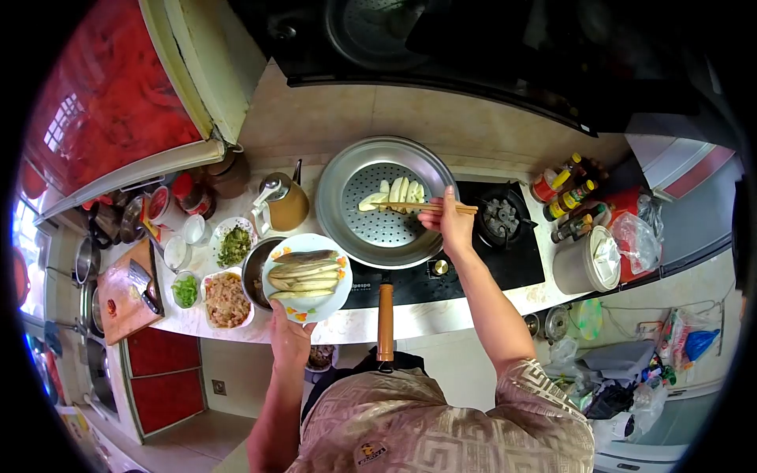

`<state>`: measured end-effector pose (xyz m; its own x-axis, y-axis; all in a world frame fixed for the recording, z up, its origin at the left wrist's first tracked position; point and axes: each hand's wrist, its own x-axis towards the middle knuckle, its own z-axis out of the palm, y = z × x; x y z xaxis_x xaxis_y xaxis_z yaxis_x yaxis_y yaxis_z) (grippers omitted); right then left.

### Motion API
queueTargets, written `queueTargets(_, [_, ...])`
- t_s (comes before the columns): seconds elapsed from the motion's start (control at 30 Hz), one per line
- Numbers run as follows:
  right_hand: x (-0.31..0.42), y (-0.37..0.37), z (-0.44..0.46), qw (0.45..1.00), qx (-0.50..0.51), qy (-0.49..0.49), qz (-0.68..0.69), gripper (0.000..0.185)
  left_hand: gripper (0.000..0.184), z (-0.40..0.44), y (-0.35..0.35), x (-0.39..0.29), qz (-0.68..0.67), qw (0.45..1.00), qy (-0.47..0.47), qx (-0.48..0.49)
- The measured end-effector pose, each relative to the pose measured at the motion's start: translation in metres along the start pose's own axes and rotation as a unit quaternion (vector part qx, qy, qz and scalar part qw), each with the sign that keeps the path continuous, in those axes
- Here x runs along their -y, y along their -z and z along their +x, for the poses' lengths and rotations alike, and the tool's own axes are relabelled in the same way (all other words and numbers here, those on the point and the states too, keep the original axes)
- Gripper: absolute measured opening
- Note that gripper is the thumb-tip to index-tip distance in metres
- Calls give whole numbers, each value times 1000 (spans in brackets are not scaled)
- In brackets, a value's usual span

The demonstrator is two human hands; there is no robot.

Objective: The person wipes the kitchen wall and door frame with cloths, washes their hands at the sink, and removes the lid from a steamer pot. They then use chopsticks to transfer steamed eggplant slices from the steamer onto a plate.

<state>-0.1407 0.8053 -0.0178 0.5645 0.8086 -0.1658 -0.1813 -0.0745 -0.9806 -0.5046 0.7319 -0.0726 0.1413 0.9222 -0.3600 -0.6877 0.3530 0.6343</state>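
Note:
My left hand (292,339) grips the near edge of a white plate (337,298) with orange flower patterns. Peeled eggplant strips (303,276) lie side by side on it, one with darker skin showing. In my right hand (448,227) is a pair of wooden chopsticks (406,206), their tips pointing left over a wide metal steamer (333,193) with a perforated bottom. Pale eggplant pieces (404,191) lie inside the steamer beside and under the chopsticks. Whether the tips pinch a piece, I cannot tell.
A long wooden handle (385,315) sticks out below the steamer toward me. To the right are a gas burner (503,218), sauce bottles (569,199) and a white bucket (579,264). Minced meat (227,299), chopped greens (185,291), a kettle (284,206) and a cutting board (126,288) stand left.

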Motion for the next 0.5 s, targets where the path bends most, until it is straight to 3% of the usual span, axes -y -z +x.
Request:
queueTargets(0.2, [-19,-35,2,999,-17,33,-19,53,55,-4,-1,-1,3,1000,-2,22])
queueTargets(0.27, [-18,-36,-4,982,-2,92,-168,48,55,-3,0,-2,11,1000,2,27])
queueTargets(0.37, [-32,-37,0,931,-19,277,-236,46,55,-6,-10,-5,11,1000,0,15])
queueTargets(0.5, [-31,-40,-8,954,-23,260,-146,40,54,-2,-11,-6,16,1000,1,16])
